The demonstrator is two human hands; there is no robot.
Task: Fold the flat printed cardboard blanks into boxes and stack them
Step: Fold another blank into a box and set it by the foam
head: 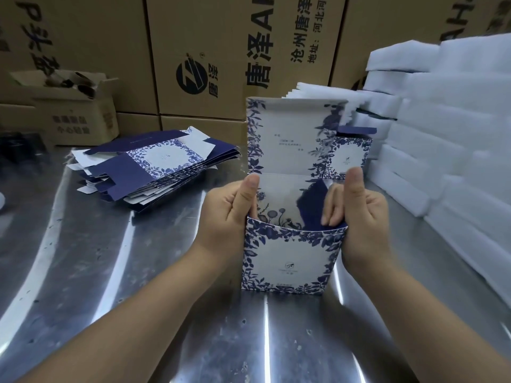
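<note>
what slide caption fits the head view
Folding: left hand and right hand grip a half-folded blue floral box upright on a steel table, flat blanks piled nearby.

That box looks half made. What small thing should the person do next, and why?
Probably press the dark blue flap fully inward with the right hand: it slants loose inside the box, the right fingers are on it, the left hand grips the other side, and the lid stands open.
</note>
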